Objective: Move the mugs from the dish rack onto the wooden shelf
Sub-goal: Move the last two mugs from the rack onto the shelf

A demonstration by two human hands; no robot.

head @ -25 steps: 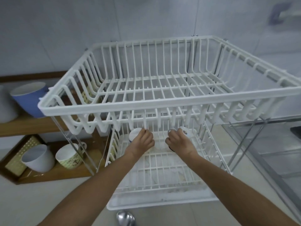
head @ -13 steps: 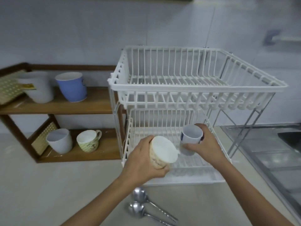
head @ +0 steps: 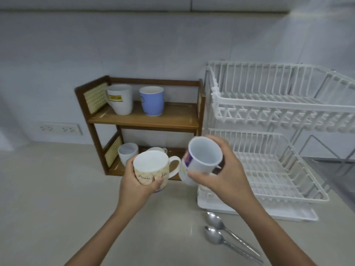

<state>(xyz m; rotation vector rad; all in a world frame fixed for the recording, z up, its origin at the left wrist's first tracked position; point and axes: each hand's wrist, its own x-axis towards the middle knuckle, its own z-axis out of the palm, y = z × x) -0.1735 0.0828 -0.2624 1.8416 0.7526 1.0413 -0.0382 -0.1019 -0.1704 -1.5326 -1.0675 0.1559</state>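
With the left hand [head: 134, 184] grasping a beige mug [head: 150, 170] and the right hand [head: 221, 169] a white mug [head: 201, 160], the person should probably seat each upright at 12 o'clock on the wooden shelf [head: 153, 121], clear of the blue mug [head: 151, 100].

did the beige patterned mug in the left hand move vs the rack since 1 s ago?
Yes. The beige patterned mug, held by the left hand, came out of the white wire dish rack leftward, toward the wooden shelf.

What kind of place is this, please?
Most likely a home kitchen counter. A white two-tier dish rack stands beside a small wooden shelf holding mugs, two spoons lie on the countertop, and what looks like a steel sink edge shows at right.
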